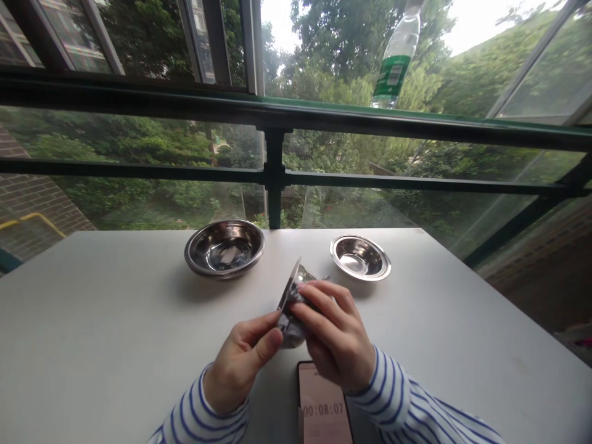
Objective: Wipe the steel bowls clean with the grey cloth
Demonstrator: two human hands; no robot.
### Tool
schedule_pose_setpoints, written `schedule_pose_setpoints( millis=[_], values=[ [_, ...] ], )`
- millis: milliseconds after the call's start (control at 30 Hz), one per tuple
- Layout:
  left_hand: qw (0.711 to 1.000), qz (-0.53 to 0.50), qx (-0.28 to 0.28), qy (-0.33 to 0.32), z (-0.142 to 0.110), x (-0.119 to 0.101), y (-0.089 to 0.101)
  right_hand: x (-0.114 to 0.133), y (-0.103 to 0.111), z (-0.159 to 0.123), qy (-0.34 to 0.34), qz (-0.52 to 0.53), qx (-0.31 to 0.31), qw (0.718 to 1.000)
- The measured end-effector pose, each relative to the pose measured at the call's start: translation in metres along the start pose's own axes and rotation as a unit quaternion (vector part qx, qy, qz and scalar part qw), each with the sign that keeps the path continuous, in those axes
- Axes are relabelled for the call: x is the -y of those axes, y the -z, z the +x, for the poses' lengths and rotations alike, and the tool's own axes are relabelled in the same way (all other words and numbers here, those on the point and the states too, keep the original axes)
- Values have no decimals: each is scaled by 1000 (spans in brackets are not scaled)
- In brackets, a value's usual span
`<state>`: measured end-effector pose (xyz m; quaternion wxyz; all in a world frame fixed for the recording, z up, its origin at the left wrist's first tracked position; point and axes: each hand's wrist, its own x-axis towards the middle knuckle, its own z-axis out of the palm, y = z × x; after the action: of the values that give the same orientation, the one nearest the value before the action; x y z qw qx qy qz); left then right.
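Above the white table, both of my hands hold a small shiny metal bowl (292, 337) turned up on its side. My left hand (243, 356) pinches its near rim between thumb and fingers. Across the bowl's right side lies my right hand (337, 327), fingers curled against the metal. Something dark grey shows by the right fingertips, but I cannot make out whether it is a cloth or a reflection. The fingers cover much of the bowl. Under the right wrist, a phone (322, 385) lies on the table with a timer reading 00:08:07.
A larger steel bowl (197, 262) stands at the back left of the white table (115, 345), and a smaller steel bowl (383, 271) at the back right. Beyond the far edge runs a dark green railing (185, 114) before glass. A plastic bottle (393, 71) with a green label stands on it.
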<state>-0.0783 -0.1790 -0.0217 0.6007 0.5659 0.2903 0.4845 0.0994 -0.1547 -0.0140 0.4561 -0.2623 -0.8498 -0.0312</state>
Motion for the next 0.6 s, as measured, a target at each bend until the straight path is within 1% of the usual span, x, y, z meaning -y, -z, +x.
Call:
schedule_pose_setpoints(
  millis=[67, 100, 133, 167, 267, 300, 333, 367, 467, 500, 533, 600],
  values=[
    [1000, 21, 22, 8, 0, -2, -1, -5, 1, 1, -80, 21, -20, 996],
    [999, 28, 28, 10, 0, -3, -2, -7, 2, 1, -102, 26, -24, 994],
    [999, 28, 28, 10, 1, -3, -2, -7, 2, 1, -104, 25, -22, 994],
    [999, 23, 25, 10, 1, -3, -1, -7, 2, 1, -84, 19, -13, 996],
    [1000, -8, 7, 5, 1, -1, 2, -2, 1, 0, 18, -11, 21, 1000],
    [1000, -17, 3, 4, 0, 0, 3, 0, 0, 0, 40, -16, 25, 999],
    [1000, -21, 1, 4, 0, 1, 3, 0, 0, 0, 47, -15, 25, 998],
    [1000, -21, 1, 5, 0, 1, 3, -1, 0, 0, 35, -11, 19, 999],
    [1000, -13, 16, 15, 0, 1, 2, -7, 1, 1, -66, 15, -15, 998],
    [1000, -12, 18, 17, 0, 1, 2, -8, 1, 1, -86, 19, -22, 996],
    [1000, -15, 17, 20, 0, 1, 2, -8, 1, 1, -85, 18, -20, 996],
    [999, -29, 3, 24, 1, 1, 3, -6, 1, 0, -27, 5, -2, 1000]
  ],
)
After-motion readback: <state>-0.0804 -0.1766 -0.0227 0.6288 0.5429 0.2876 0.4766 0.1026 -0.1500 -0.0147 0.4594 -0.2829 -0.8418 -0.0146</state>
